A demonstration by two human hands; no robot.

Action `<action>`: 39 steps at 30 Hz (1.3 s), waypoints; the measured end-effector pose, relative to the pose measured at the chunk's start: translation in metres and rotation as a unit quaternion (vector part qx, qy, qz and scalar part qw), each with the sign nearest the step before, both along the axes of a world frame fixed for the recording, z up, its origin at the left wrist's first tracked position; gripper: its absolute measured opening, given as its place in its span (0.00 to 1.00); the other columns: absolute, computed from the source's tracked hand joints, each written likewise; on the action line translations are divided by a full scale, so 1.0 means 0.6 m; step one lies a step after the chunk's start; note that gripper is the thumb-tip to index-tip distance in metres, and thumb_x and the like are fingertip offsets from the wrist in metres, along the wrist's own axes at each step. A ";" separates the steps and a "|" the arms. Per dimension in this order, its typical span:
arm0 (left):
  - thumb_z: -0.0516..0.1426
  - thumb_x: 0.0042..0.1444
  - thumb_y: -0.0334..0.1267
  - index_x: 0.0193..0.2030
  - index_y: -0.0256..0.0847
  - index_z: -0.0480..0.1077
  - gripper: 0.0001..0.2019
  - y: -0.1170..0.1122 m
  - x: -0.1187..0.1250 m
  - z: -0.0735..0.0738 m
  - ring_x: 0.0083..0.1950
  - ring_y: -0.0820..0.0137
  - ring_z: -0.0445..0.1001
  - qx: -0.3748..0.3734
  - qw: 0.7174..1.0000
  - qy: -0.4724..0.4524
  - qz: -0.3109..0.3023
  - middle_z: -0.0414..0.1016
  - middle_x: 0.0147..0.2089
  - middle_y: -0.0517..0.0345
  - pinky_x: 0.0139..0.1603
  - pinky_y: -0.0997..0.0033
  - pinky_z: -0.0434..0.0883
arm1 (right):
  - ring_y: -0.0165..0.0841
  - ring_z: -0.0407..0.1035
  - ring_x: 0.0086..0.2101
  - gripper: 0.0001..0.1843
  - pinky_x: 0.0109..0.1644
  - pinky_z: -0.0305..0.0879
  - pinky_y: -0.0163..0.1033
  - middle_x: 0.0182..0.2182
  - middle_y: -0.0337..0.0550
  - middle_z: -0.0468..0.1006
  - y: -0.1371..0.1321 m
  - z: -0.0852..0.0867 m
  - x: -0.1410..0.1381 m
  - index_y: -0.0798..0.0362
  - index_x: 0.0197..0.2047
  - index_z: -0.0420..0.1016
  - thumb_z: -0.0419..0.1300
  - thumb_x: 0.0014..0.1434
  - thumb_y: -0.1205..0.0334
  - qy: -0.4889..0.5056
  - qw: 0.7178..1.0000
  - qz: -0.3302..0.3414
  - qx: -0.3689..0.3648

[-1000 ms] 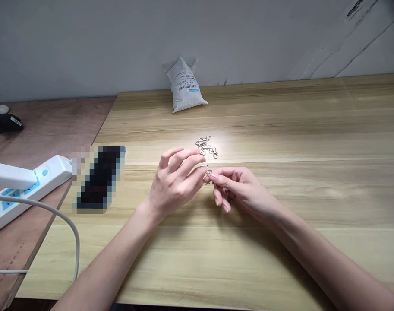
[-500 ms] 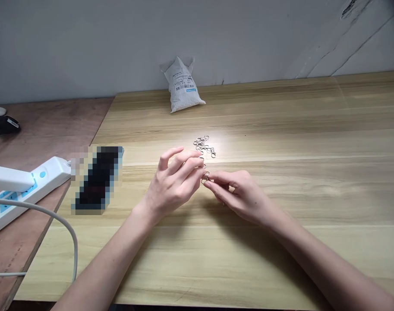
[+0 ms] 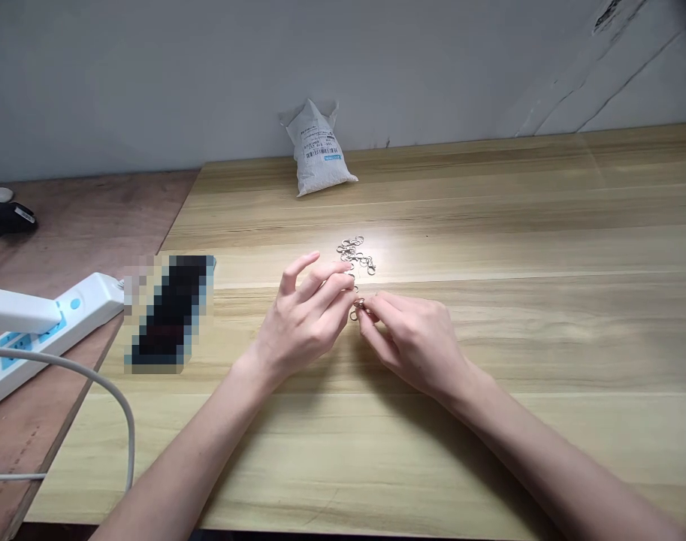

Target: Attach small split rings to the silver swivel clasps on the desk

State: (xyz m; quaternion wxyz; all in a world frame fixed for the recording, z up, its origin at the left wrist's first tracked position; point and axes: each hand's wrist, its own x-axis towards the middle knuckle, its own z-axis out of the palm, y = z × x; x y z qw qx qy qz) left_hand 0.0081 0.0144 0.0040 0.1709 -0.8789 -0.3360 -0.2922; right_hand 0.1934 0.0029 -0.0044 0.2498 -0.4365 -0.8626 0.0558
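Note:
Both my hands meet over the wooden table around a small metal clasp (image 3: 359, 303) with a ring (image 3: 353, 315). My right hand (image 3: 413, 334) pinches the clasp between thumb and fingers. My left hand (image 3: 306, 319) is closed at the thumb and index finger against its left side, with the other fingers raised and curved. The left thumb is mostly hidden. A bit of another metal ring (image 3: 356, 289) shows at the left fingertips. Just beyond the hands lies a small pile of metal lobster clasps (image 3: 351, 250) with rings.
A white plastic parcel bag (image 3: 320, 154) with a printed label stands near the wall. To the left are a blurred-out dark phone-like object (image 3: 170, 315), a white power strip (image 3: 89, 304) and a grey cable (image 3: 114, 387). A black object (image 3: 10, 218) lies farther left on the reddish board.
My right hand has turned slightly, its fingers bending closer over the clasp, which has shifted in the grip. My left hand has barely moved. The pile lies as before.

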 end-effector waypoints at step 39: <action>0.55 0.61 0.33 0.38 0.41 0.72 0.04 0.013 -0.031 -0.002 0.53 0.62 0.71 -0.126 0.987 0.010 0.101 0.76 0.47 0.53 0.62 0.51 0.60 | 0.30 0.72 0.31 0.11 0.32 0.66 0.35 0.33 0.45 0.80 0.013 -0.014 0.016 0.56 0.44 0.76 0.54 0.64 0.74 0.142 0.974 0.160 0.069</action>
